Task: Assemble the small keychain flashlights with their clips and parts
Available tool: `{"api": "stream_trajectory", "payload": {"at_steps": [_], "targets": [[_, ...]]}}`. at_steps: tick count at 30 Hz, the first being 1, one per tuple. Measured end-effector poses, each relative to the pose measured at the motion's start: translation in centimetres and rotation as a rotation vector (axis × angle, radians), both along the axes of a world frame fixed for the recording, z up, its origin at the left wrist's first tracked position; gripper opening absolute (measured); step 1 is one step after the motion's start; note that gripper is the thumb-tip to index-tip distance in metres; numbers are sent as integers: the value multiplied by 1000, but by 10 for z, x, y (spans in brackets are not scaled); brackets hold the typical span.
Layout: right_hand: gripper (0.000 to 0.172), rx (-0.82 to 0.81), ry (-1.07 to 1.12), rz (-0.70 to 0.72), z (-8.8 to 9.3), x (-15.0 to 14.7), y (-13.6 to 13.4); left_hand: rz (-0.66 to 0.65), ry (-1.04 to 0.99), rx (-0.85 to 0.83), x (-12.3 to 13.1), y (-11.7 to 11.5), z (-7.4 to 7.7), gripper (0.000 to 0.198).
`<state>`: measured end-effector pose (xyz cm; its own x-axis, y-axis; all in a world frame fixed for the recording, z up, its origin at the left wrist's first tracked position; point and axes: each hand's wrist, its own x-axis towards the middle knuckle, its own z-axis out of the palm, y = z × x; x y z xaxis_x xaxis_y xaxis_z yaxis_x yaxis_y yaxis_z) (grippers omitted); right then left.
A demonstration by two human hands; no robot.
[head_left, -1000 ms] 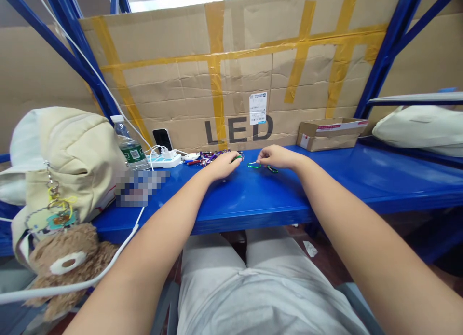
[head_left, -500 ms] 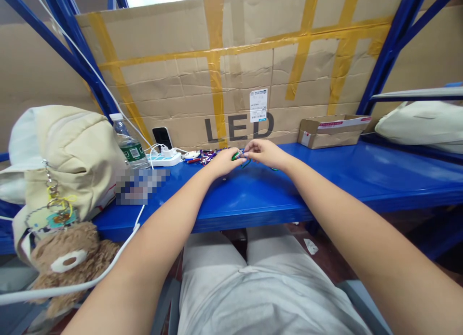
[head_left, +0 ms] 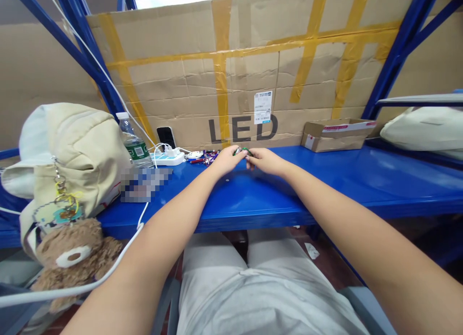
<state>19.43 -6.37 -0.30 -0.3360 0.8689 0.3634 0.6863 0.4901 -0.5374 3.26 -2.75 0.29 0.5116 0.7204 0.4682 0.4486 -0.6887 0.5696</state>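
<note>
Above the blue tabletop (head_left: 253, 200), my two hands meet over a small green cord-like strand (head_left: 246, 150) with a silvery bit near it. My left hand (head_left: 227, 160) is closed, pinching the strand's left part between thumb and fingers. My right hand (head_left: 266, 161) pinches its right part, with the other fingers curled under. Most of the strand is hidden by the fingers, and its exact kind is too small to make out. Just beyond my left hand lies a pile of small purple and red items (head_left: 207, 158), partly covered by that hand.
At left stand a cream backpack (head_left: 83, 151) with a teddy bear charm (head_left: 77, 250), a water bottle (head_left: 135, 144), a white power strip (head_left: 169, 158) and a phone (head_left: 166, 137). A white cable (head_left: 142, 219) crosses the table edge. An open cardboard box (head_left: 338, 136) stands back right.
My right hand has turned downward and its fingers have curled in closer to the left hand. The green strand now arches between both hands. The view has shifted slightly.
</note>
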Motion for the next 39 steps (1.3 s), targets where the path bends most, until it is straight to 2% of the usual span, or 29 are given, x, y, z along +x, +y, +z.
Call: {"api": "stream_trajectory", "payload": {"at_steps": [3, 6, 9, 14, 17, 21, 24, 29, 34, 39], "targets": [[21, 14, -235, -78, 3, 2, -5, 55, 149, 56, 1, 1, -1, 25], [19, 39, -475, -115, 2, -1, -11, 1, 277, -113, -2, 2, -3, 29], [26, 77, -654, -139, 0, -7, -16, -51, 289, -291, -6, 1, -3, 26], [35, 139, -784, -220, 1, -14, -17, -135, 230, -399, -11, 0, 2, 22], [39, 137, -759, -244, 2, -11, -14, -130, 253, -351, -13, 2, 4, 28], [37, 90, -635, -232, 3, -6, -11, -167, 350, -109, -15, 2, 3, 32], [34, 52, -546, -189, 1, -4, -9, -142, 404, 12, -16, -2, 3, 35], [30, 10, -468, -156, -3, -2, -4, -111, 482, 28, -14, -5, 3, 40], [25, -2, -384, -143, -2, -1, -3, -91, 444, 98, -10, -3, 0, 40], [28, -42, -265, -133, 3, -3, -10, -53, 434, 107, -7, -6, 0, 41]]}}
